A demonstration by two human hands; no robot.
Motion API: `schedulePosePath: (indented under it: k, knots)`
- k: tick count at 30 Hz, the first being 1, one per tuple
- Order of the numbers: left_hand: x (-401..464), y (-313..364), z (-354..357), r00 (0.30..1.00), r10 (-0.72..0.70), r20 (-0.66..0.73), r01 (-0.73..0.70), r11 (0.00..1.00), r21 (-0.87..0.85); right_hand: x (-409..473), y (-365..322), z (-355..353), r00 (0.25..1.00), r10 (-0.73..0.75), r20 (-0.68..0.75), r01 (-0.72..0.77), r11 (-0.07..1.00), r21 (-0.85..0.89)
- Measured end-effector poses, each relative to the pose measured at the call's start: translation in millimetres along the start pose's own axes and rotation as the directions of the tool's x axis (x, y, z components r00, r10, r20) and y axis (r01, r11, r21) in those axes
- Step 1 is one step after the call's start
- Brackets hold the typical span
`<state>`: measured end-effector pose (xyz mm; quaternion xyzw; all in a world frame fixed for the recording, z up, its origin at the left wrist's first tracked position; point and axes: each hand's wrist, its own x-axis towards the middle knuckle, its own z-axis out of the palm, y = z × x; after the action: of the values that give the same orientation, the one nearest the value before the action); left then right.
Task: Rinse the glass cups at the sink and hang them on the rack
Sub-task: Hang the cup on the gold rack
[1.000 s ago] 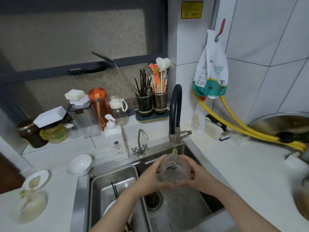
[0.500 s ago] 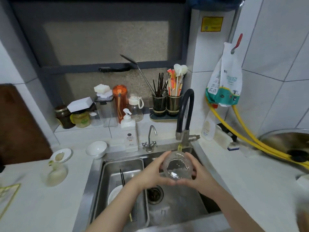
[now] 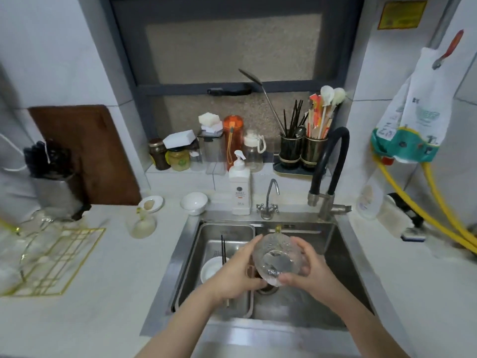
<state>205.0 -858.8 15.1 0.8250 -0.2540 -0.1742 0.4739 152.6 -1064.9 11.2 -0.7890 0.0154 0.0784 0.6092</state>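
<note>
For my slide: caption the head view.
Both hands hold a glass cup over the sink.

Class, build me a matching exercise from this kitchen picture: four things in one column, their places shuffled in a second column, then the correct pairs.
Things:
1. glass cup
2. gold wire rack
3. white soap bottle
4. dark chopsticks

Places:
A. lying in the sink's left basin
B. held in both hands over the sink
C. standing behind the sink, left of the small tap
D. on the counter, far left

Pairs: 1-B, 2-D, 3-C, 4-A
</note>
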Motion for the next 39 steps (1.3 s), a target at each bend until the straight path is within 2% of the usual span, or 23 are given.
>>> schedulePosePath:
  k: [3, 6, 8, 11, 14, 17, 21, 23, 27, 30, 35, 39]
  knots:
    - [-29, -4, -32, 0.993, -0.056, -0.108, 0.063, 0.996, 0.065, 18, -17, 20, 0.99, -0.023, 0.143, 0.017, 0.999, 0.043]
    - [-59, -11, -66, 0.969, -0.012, -0.246, 0.094, 0.941, 0.325, 38, -43, 51, 0.963, -0.059, 0.264, 0.051, 0.998, 0.037]
    - [-77, -18, -87, 0.963, 0.075, -0.257, 0.064, 0.867, 0.493, 51, -61, 76, 0.935, -0.067, 0.349, 0.06, 0.998, 0.032]
    - [-107, -30, -116, 0.971, 0.07, -0.227, 0.073, 0.82, 0.567, 69, -91, 124, 0.891, -0.092, 0.444, 0.102, 0.995, 0.003]
    - [-137, -52, -146, 0.945, 0.018, -0.327, 0.162, 0.843, 0.513, 88, -113, 180, 0.869, -0.132, 0.477, 0.144, 0.989, 0.01]
    - [-169, -78, -181, 0.883, -0.035, -0.468, 0.263, 0.862, 0.434, 100, -129, 244, 0.876, -0.156, 0.457, 0.14, 0.988, 0.069]
    - [-206, -113, -233, 0.745, -0.067, -0.663, 0.422, 0.817, 0.392, 115, -136, 336, 0.94, -0.2, 0.276, 0.185, 0.979, 0.08]
    - [-220, -130, -257, 0.683, -0.07, -0.727, 0.487, 0.785, 0.382, 120, -139, 378, 0.962, -0.18, 0.206, 0.163, 0.982, 0.098]
    - [-234, -160, -295, 0.606, -0.105, -0.788, 0.543, 0.779, 0.314, 123, -153, 446, 0.972, -0.044, 0.232, -0.014, 0.97, 0.244]
    - [-241, -182, -315, 0.617, -0.176, -0.767, 0.556, 0.787, 0.267, 133, -156, 478, 0.98, -0.02, 0.196, -0.034, 0.964, 0.265]
    - [-250, -212, -344, 0.72, -0.272, -0.639, 0.476, 0.863, 0.17, 158, -154, 494, 0.991, 0.018, 0.134, -0.044, 0.979, 0.197]
    - [-239, -225, -357, 0.721, -0.325, -0.612, 0.435, 0.9, 0.035, 186, -152, 492, 0.992, 0.008, 0.125, -0.02, 0.996, 0.092]
